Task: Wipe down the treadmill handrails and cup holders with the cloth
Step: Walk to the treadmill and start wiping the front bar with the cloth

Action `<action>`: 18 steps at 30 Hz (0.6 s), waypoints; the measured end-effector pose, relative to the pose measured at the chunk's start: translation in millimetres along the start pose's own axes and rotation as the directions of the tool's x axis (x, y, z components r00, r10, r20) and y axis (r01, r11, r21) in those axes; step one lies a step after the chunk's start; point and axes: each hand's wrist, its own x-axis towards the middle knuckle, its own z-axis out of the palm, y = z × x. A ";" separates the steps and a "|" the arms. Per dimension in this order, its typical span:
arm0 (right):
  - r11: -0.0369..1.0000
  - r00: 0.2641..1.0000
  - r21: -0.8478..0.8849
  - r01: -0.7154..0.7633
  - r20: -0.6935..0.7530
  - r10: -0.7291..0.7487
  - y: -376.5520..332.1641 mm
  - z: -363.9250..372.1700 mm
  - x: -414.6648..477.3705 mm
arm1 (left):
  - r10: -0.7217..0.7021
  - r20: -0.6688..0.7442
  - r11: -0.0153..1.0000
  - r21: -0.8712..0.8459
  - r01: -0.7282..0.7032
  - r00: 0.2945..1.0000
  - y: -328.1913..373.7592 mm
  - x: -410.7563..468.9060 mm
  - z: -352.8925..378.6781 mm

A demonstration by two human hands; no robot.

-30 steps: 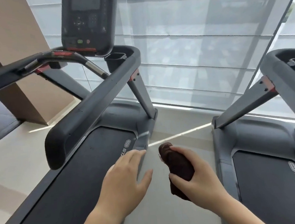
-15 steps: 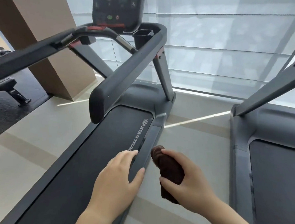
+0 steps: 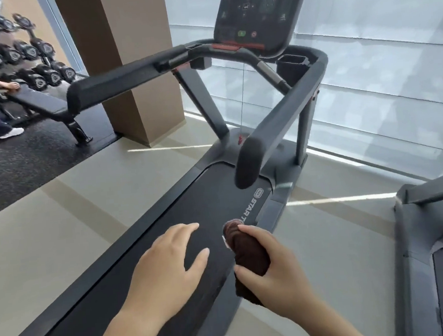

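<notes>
View had swung left since a second ago: both handrails now showed, the right handrail [image 3: 270,127] at 12 o'clock, the left handrail [image 3: 128,78] at 10, a cup holder [image 3: 292,65] at 1; wiping not begun, I judged. Right hand [image 3: 273,267] clenched the rolled cloth [image 3: 246,250]; left hand [image 3: 170,270] hovered spread, empty, over the belt [image 3: 147,255]. Gym floor; dumbbell rack [image 3: 21,59] at 10.

Right hand [image 3: 276,275] around rolled brown cloth [image 3: 248,253], flat left hand [image 3: 167,267] seemingly above treadmill belt [image 3: 134,280].
</notes>
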 end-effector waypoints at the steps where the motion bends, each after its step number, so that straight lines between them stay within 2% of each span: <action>1: 1.000 1.000 -0.003 -0.004 0.018 0.004 -3.4 9.1 5.8 | -0.030 -0.003 1.000 -0.008 0.030 1.000 -10.0 1.2 -4.6; 8: 1.000 0.989 0.000 -0.015 0.148 0.015 -10.3 56.8 53.2 | -0.161 -0.009 0.987 -0.025 0.161 0.987 -58.2 25.4 -19.3; 18: 0.994 0.976 0.105 -0.040 0.216 0.017 -8.0 85.9 136.0 | -0.311 -0.011 0.950 0.029 0.311 0.950 -77.4 96.6 -29.1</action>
